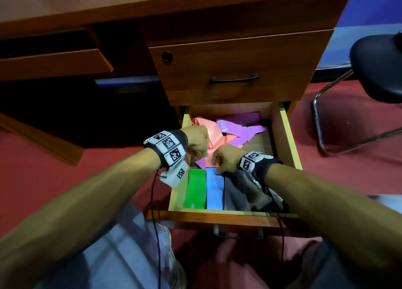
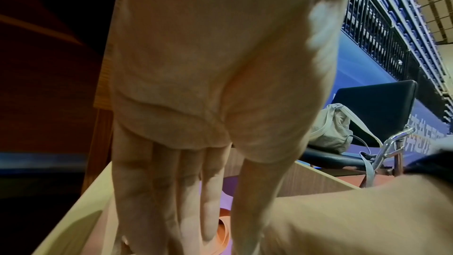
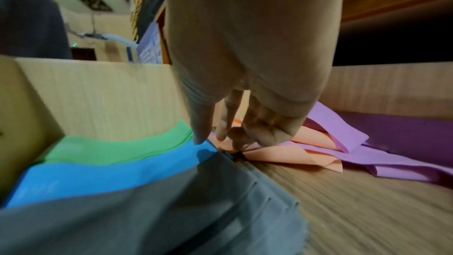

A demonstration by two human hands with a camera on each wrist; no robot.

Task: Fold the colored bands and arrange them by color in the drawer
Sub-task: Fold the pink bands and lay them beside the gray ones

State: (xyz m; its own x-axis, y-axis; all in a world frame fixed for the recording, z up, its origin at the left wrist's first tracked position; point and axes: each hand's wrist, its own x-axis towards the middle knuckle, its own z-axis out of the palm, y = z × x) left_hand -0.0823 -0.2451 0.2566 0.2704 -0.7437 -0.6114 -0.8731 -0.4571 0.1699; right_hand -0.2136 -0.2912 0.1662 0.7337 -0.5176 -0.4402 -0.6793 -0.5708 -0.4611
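The open drawer (image 1: 290,136) holds three folded bands side by side at its front: green (image 1: 195,188), blue (image 1: 215,190) and grey (image 1: 239,195). Behind them lie loose peach bands (image 1: 215,134) and purple bands (image 1: 239,125) in a heap. My left hand (image 1: 199,151) reaches down at the drawer's left, its fingers (image 2: 147,201) and thumb on either side of a peach band (image 2: 223,228). My right hand (image 1: 217,162) curls over the heap's front edge. Its fingertips (image 3: 220,139) pinch a peach band (image 3: 282,154), and its thumb touches the blue band's end (image 3: 110,177).
A closed upper drawer (image 1: 235,71) overhangs the back of the open one. A black chair (image 1: 378,66) stands to the right on the red carpet, with a grey bag (image 2: 331,127) on its seat. My knees are below the drawer front. Bare drawer floor (image 3: 343,210) shows right of the grey band.
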